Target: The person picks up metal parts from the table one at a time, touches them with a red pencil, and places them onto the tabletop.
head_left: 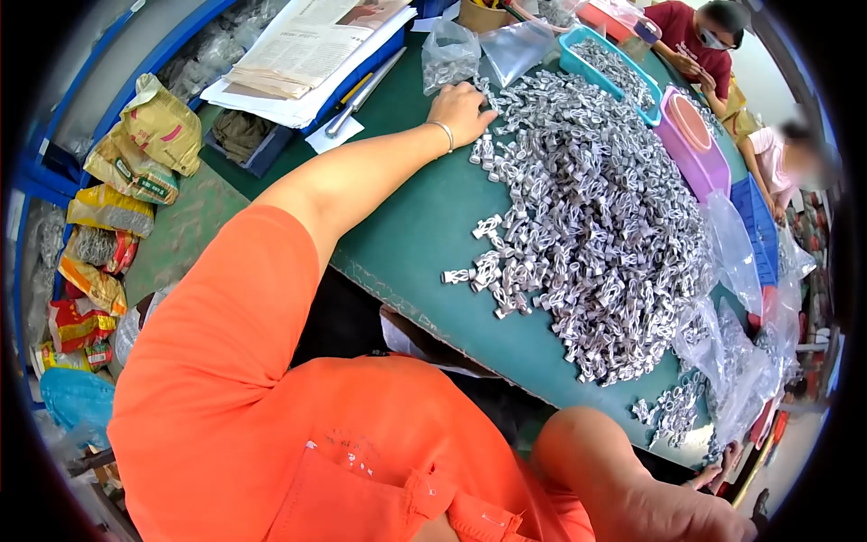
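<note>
My left hand (462, 113), with a bangle on its wrist, rests palm down at the upper left edge of a large pile of small grey metal pieces (596, 217). Its thumb stands apart from the bent fingers, and no held object shows. Just beyond the fingertips is a clear plastic bag (451, 59) of similar pieces. My right arm is bent at the lower right. Only a little of my right hand (716, 471) seems to show by the table's near right corner, so its grip is unclear. A small cluster of pieces (677, 408) lies near it.
On the green table (411, 217) are a teal basket (610, 70), a purple tray (694, 144), a blue crate (754, 226) and plastic bags (736, 361). Papers (302, 54) lie at the upper left; filled sacks (163, 122) stand left. Two other people are at the upper right.
</note>
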`<state>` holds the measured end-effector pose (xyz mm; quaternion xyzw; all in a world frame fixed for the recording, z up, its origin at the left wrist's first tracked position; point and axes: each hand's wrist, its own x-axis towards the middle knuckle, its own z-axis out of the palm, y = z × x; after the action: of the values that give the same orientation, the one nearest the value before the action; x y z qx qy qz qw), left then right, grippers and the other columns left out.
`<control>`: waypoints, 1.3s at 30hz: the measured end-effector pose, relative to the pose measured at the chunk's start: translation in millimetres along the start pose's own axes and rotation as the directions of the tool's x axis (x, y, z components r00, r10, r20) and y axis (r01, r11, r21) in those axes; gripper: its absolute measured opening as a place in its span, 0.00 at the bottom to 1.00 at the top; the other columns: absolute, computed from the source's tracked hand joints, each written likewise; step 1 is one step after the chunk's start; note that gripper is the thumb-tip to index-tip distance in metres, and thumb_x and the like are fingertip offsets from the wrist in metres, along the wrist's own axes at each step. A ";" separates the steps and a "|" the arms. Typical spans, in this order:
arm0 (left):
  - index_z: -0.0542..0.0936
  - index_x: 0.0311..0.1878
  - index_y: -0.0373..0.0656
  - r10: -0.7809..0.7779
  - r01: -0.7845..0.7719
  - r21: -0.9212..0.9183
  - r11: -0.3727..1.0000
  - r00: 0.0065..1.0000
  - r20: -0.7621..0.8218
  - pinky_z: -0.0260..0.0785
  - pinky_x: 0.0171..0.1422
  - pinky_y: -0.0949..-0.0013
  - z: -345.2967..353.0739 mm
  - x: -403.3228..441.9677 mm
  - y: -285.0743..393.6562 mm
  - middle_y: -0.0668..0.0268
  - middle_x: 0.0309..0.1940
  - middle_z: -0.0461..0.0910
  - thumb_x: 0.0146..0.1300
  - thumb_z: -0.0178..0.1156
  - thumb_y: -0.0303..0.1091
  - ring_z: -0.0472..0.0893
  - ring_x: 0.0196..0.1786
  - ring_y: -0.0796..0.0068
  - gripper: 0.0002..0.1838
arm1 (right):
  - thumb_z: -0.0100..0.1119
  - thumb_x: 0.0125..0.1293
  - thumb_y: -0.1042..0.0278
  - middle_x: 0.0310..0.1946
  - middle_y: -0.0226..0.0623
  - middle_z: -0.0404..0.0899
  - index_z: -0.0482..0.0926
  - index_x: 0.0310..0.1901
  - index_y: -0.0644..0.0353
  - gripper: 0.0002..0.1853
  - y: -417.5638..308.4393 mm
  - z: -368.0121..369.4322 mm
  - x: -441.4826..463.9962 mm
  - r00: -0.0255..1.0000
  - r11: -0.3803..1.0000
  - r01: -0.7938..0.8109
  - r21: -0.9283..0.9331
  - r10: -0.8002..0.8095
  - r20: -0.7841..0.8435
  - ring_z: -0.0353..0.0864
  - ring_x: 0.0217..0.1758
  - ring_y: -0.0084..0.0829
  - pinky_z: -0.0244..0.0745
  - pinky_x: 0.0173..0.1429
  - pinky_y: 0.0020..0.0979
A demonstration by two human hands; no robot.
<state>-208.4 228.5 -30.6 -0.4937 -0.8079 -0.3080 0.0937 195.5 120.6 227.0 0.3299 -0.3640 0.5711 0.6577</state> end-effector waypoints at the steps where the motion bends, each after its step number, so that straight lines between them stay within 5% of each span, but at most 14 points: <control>1: 0.83 0.39 0.45 -0.025 0.025 -0.032 0.999 1.000 0.003 0.65 0.59 0.60 -3.8 2.0 7.6 0.60 0.43 0.78 0.58 0.61 0.45 0.74 0.51 0.56 0.14 | 0.51 0.49 0.86 0.29 0.33 0.74 0.72 0.27 0.66 0.05 3.2 -1.0 1.2 0.995 0.995 0.097 -0.026 -0.097 -0.009 0.77 0.36 0.29 0.80 0.43 0.31; 6: 0.80 0.50 0.45 0.070 -0.068 0.021 0.997 0.978 -0.195 0.62 0.64 0.58 28.0 24.8 -6.0 0.59 0.57 0.72 0.58 0.61 0.46 0.70 0.60 0.53 0.20 | 0.53 0.52 0.85 0.29 0.34 0.75 0.73 0.30 0.67 0.04 -4.7 -11.5 16.9 0.986 0.994 -0.034 -0.103 0.050 0.160 0.77 0.37 0.29 0.81 0.44 0.32; 10: 0.79 0.52 0.47 0.091 -0.095 0.058 0.994 0.993 0.073 0.61 0.66 0.60 32.2 34.7 -12.7 0.59 0.54 0.76 0.58 0.59 0.50 0.72 0.59 0.54 0.23 | 0.52 0.54 0.85 0.29 0.34 0.76 0.74 0.30 0.65 0.04 24.0 -13.9 17.7 0.925 0.946 -0.325 0.002 0.317 0.208 0.78 0.39 0.29 0.82 0.47 0.32; 11: 0.80 0.51 0.48 0.150 -0.153 0.039 0.987 0.987 0.057 0.61 0.65 0.59 31.6 35.9 -16.5 0.60 0.51 0.78 0.58 0.59 0.50 0.73 0.58 0.58 0.22 | 0.52 0.54 0.85 0.29 0.34 0.76 0.74 0.31 0.65 0.05 44.5 -9.2 10.7 0.984 0.983 -0.065 -0.174 0.093 0.155 0.78 0.39 0.29 0.82 0.47 0.32; 14: 0.82 0.45 0.46 0.164 -0.160 -0.038 0.986 0.976 0.145 0.68 0.58 0.60 15.5 28.9 -12.5 0.59 0.47 0.80 0.54 0.60 0.41 0.77 0.51 0.56 0.16 | 0.52 0.52 0.87 0.29 0.34 0.76 0.74 0.30 0.65 0.06 34.9 -12.5 14.2 0.987 0.934 0.068 -0.351 -0.012 0.160 0.78 0.38 0.29 0.82 0.45 0.31; 18: 0.82 0.35 0.43 0.086 -0.069 -0.167 0.984 0.991 0.099 0.72 0.52 0.62 -5.6 -6.2 -0.4 0.59 0.43 0.82 0.54 0.58 0.34 0.80 0.47 0.57 0.08 | 0.52 0.51 0.86 0.28 0.34 0.74 0.73 0.28 0.65 0.05 9.5 -16.1 17.4 0.987 0.997 -0.067 0.039 0.060 0.149 0.77 0.36 0.28 0.82 0.44 0.30; 23: 0.80 0.35 0.41 0.293 -0.248 -0.376 0.893 0.953 0.069 0.70 0.54 0.67 -19.6 -14.7 -4.2 0.62 0.44 0.80 0.57 0.61 0.33 0.79 0.49 0.62 0.06 | 0.54 0.49 0.86 0.27 0.34 0.72 0.72 0.28 0.65 0.06 30.1 -11.3 19.2 0.976 0.989 -0.144 0.036 0.136 0.168 0.76 0.33 0.27 0.82 0.42 0.29; 24: 0.80 0.38 0.41 0.311 -0.288 -0.386 0.876 0.950 -0.001 0.69 0.56 0.67 -16.9 -8.4 -5.6 0.61 0.45 0.79 0.57 0.61 0.33 0.78 0.50 0.62 0.08 | 0.54 0.49 0.87 0.27 0.33 0.72 0.71 0.28 0.64 0.07 57.8 -2.1 15.0 0.994 0.995 0.011 -0.103 0.001 0.110 0.76 0.33 0.27 0.82 0.41 0.29; 26: 0.78 0.51 0.42 0.154 -0.159 -0.374 0.914 0.987 -0.042 0.66 0.60 0.65 -1.7 4.6 -0.9 0.58 0.50 0.77 0.61 0.60 0.43 0.75 0.55 0.58 0.19 | 0.54 0.48 0.87 0.28 0.33 0.72 0.71 0.28 0.63 0.08 65.2 1.6 14.1 0.989 0.958 0.143 -0.251 -0.127 0.077 0.76 0.33 0.27 0.82 0.41 0.29; 29: 0.74 0.60 0.45 0.132 -0.035 -0.285 0.958 0.935 0.330 0.64 0.64 0.63 -3.4 0.4 15.2 0.56 0.58 0.75 0.64 0.54 0.56 0.73 0.60 0.57 0.29 | 0.52 0.49 0.87 0.27 0.32 0.71 0.69 0.27 0.63 0.07 27.9 3.3 17.9 0.992 0.997 -0.078 -0.029 0.080 0.097 0.76 0.34 0.27 0.82 0.44 0.31; 30: 0.75 0.59 0.44 0.130 -0.047 -0.275 0.960 0.947 0.295 0.65 0.63 0.65 -3.6 -6.0 17.6 0.57 0.55 0.77 0.63 0.55 0.55 0.76 0.57 0.58 0.29 | 0.52 0.50 0.87 0.27 0.32 0.71 0.69 0.26 0.62 0.07 17.4 7.1 17.9 0.987 0.990 -0.141 -0.002 0.141 0.080 0.76 0.34 0.27 0.83 0.46 0.32; 33: 0.74 0.60 0.42 0.034 0.101 -0.432 0.896 0.955 0.295 0.70 0.56 0.69 -15.4 -26.5 25.9 0.59 0.51 0.80 0.64 0.58 0.47 0.80 0.51 0.67 0.26 | 0.52 0.49 0.86 0.27 0.34 0.72 0.70 0.26 0.64 0.06 52.7 14.9 8.4 0.978 0.968 0.203 0.147 -0.208 0.023 0.77 0.34 0.28 0.83 0.51 0.36; 34: 0.75 0.59 0.40 -0.027 0.206 -0.540 0.816 0.947 0.322 0.70 0.54 0.72 -10.9 -35.0 25.3 0.63 0.49 0.82 0.64 0.60 0.41 0.80 0.50 0.75 0.22 | 0.52 0.49 0.86 0.27 0.34 0.72 0.70 0.25 0.64 0.06 47.6 10.0 9.4 0.984 0.973 0.148 0.179 -0.163 0.078 0.77 0.34 0.29 0.82 0.52 0.38; 39: 0.79 0.53 0.45 -0.071 0.230 -0.790 0.568 0.970 0.232 0.69 0.58 0.67 0.6 -92.8 62.7 0.61 0.49 0.80 0.56 0.63 0.36 0.79 0.51 0.66 0.20 | 0.55 0.50 0.85 0.27 0.35 0.73 0.71 0.23 0.64 0.06 44.3 1.3 -3.9 0.985 0.988 -0.032 0.150 0.006 0.171 0.78 0.33 0.31 0.82 0.50 0.38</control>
<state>-108.8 180.4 -48.0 -0.4357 -0.6217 -0.6052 -0.2397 151.2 123.2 225.1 0.4232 -0.3772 0.5730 0.5918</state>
